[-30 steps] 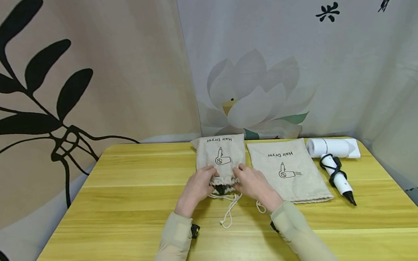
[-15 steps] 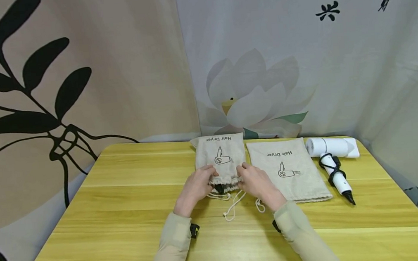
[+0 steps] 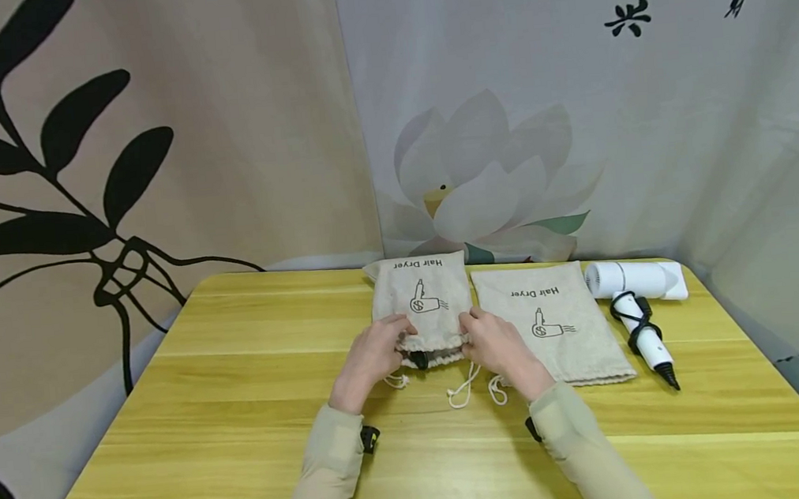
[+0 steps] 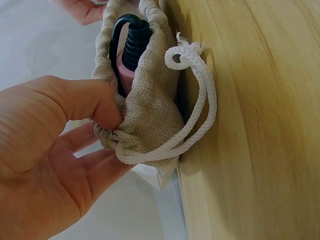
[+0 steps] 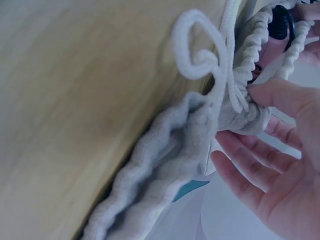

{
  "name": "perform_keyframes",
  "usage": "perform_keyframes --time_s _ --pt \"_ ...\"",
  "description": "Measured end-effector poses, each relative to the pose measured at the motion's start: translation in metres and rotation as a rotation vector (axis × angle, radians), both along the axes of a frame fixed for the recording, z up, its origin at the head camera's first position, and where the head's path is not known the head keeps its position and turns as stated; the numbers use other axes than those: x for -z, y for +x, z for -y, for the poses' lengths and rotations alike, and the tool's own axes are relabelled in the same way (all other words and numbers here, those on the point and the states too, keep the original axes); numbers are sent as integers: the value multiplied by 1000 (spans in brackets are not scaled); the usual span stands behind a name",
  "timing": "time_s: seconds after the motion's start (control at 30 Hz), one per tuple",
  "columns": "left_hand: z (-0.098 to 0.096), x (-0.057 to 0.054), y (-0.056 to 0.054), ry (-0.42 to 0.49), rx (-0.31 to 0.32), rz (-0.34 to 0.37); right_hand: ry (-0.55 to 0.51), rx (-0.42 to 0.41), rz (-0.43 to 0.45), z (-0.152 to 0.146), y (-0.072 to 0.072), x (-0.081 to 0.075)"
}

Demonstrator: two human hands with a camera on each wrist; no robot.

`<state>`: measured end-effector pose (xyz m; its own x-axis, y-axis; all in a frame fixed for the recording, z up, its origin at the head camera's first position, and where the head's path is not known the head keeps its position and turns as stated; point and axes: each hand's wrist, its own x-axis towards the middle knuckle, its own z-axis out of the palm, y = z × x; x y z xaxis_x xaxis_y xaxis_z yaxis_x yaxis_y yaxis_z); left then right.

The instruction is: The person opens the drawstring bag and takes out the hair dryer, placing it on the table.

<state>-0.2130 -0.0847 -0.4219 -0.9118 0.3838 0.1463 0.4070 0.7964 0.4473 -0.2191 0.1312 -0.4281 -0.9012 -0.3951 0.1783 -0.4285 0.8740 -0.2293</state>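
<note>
The left hand (image 3: 374,352) and right hand (image 3: 499,341), thumbs drawn in and other fingers loosely spread, pinch opposite ends of the gathered mouth of a cloth bag (image 3: 421,295) at the frame's centre (its "Hair Dryer" print is upside down). The cloth looks soft and light, best held by that rim, though the pink appliance (image 4: 125,76) inside probably adds stiff weight. Rightward lie a flat second bag (image 3: 544,356), white cylinder (image 3: 634,280) and cord-wrapped wand (image 3: 654,348).

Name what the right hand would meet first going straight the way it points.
The right hand would likely meet the bag whose mouth edge it pinches; depth is hard to judge.
</note>
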Motion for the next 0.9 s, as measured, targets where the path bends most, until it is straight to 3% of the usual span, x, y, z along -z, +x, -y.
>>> perform_keyframes --time_s 0.63,0.9 --pt "4 -2 -1 -18 -27 25 -24 13 -17 -8 0 1" --pt "8 -1 1 -21 -22 -2 -17 16 -13 -12 0 1"
